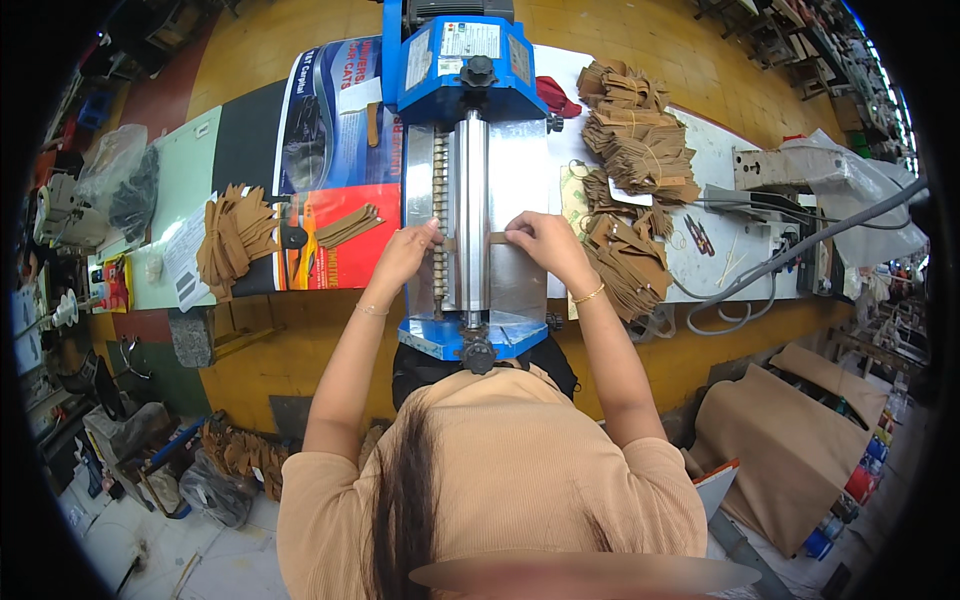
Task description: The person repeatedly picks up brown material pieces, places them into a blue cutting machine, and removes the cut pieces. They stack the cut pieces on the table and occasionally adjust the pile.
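Pale tabletop (712, 150), brown piece stacks (640, 152) right of blue roller machine (425, 338); yellow floor (255, 60) beyond; forearms reach up, hands angled inward; right hand (548, 245) pinches brown strip (498, 238) at roller's right; left hand (403, 255) at left, fingers curled, can't tell if gripping.

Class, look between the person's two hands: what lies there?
In the head view: a ridged bar at the left hand, then a steel roller, then a brown strip reaching from roller to right hand.
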`<act>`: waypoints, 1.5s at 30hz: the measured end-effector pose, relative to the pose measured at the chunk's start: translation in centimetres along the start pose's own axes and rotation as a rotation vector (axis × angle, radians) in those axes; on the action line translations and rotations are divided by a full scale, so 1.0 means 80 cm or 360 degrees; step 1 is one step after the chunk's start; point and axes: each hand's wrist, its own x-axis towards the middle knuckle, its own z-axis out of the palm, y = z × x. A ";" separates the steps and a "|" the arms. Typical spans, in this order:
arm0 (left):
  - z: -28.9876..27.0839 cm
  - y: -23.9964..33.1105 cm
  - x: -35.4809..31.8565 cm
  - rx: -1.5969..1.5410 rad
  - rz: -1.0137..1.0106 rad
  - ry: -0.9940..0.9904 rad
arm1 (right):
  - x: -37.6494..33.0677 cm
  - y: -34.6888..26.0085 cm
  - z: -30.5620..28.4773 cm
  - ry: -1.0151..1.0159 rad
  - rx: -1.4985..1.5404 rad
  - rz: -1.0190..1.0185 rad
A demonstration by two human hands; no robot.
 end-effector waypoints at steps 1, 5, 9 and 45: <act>0.000 0.002 -0.001 -0.0040 -0.0012 0.0010 | -0.003 0.005 -0.005 0.0009 -0.0013 0.0037; -0.005 0.003 -0.001 -0.0140 -0.0158 0.0014 | -0.026 0.034 -0.032 0.0193 0.0090 0.0180; -0.016 -0.006 0.002 -0.0268 -0.0223 -0.0028 | -0.060 0.080 -0.059 0.0432 -0.0029 0.0397; -0.196 -0.149 0.045 0.0719 -0.0366 0.0872 | -0.121 0.231 -0.040 0.0704 -0.0731 0.0462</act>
